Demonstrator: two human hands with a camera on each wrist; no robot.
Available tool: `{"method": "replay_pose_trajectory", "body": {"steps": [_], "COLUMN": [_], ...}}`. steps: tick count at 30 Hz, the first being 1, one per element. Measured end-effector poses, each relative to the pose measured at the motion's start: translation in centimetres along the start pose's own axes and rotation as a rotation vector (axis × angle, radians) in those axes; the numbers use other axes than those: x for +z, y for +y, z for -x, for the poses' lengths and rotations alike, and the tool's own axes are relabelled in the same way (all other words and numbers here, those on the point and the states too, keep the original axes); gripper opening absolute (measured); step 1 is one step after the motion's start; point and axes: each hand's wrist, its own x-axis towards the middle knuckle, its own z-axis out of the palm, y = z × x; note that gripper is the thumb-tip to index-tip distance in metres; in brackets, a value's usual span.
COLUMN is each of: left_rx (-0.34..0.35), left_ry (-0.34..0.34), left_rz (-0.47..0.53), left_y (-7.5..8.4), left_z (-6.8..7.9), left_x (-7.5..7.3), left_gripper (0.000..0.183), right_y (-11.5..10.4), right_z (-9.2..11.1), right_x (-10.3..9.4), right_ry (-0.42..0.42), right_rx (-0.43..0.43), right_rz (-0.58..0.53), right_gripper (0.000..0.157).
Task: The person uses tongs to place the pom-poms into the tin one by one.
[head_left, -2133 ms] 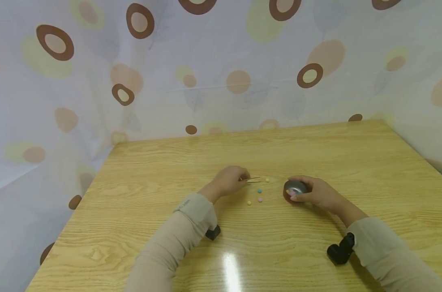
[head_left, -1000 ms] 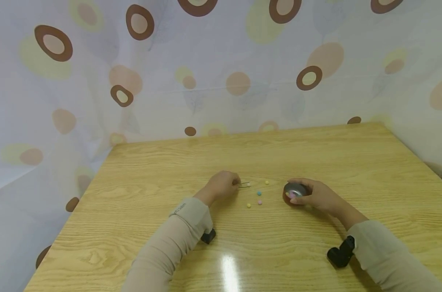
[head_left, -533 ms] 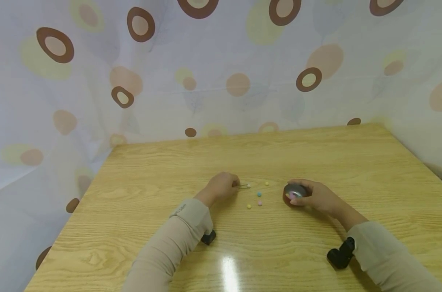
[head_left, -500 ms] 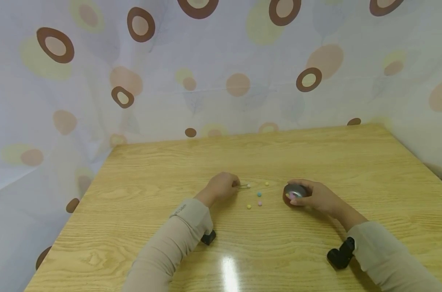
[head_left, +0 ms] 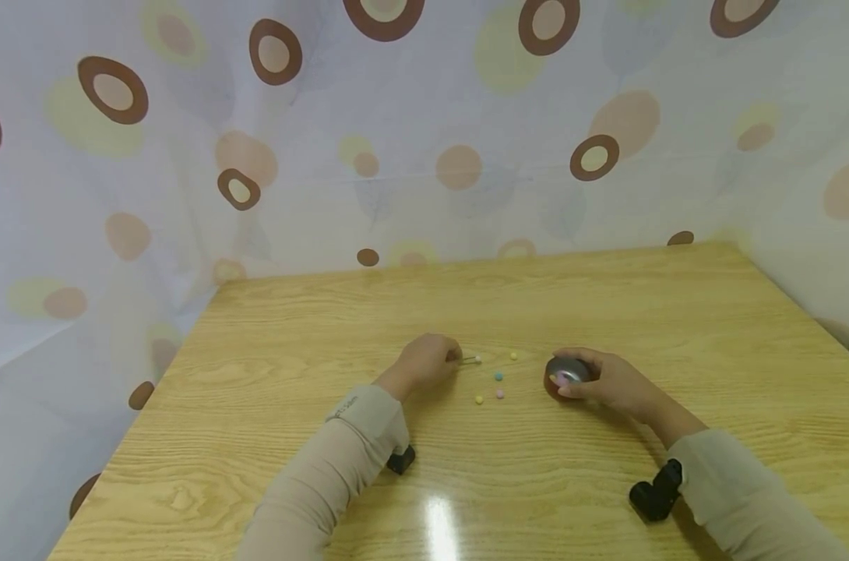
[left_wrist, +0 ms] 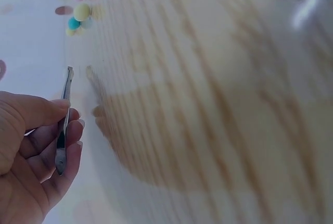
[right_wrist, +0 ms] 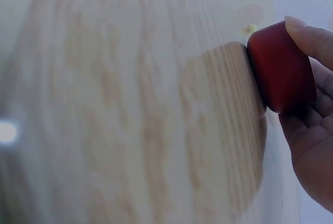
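My left hand (head_left: 428,360) pinches a pair of metal tweezers (left_wrist: 64,125) between thumb and fingers, low over the table. The tweezers' arms lie close together, and a small white ball (head_left: 477,359) is right at their tips in the head view. Curled round a small cup (right_wrist: 281,67), red outside and shiny metal inside, are the thumb and fingers of my right hand (head_left: 617,383). Yellow and pink balls (head_left: 562,379) show inside the tilted cup. Between the hands lie a blue ball (head_left: 498,376), a pink ball (head_left: 499,394) and two yellow balls (head_left: 479,400).
The wood-grain table (head_left: 291,335) spreads under both hands. A patterned cloth (head_left: 410,117) hangs behind it and along both sides. Black wrist cameras (head_left: 654,495) sit beneath the sleeve cuffs, close to the tabletop.
My left hand has drawn back leftwards from beside the far yellow ball. The tweezers' arms, earlier spread, have come together at the white ball. My right hand stays on the cup.
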Motion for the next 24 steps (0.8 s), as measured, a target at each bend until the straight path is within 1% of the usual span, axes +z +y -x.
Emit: {"method": "replay_pose_trajectory", "body": {"steps": [9, 15, 24], "left_rx": [0.035, 0.055, 0.087], "left_ry": [0.01, 0.016, 0.002], "left_rz": [0.038, 0.067, 0.111], "left_y": [0.8, 1.7, 3.2], "left_z": [0.3, -0.1, -0.9], "left_x": [-0.4, -0.4, -0.4], "left_gripper": [0.017, 0.018, 0.019], "right_y": [-0.1, 0.1, 0.4], "right_z": [0.0, -0.3, -0.6], "right_x": [0.0, -0.3, -0.6], "right_ry": [-0.001, -0.009, -0.019], "right_rx": [0.007, -0.001, -0.015], "right_rz": [-0.001, -0.022, -0.038], "right_gripper": [0.067, 0.067, 0.067]}}
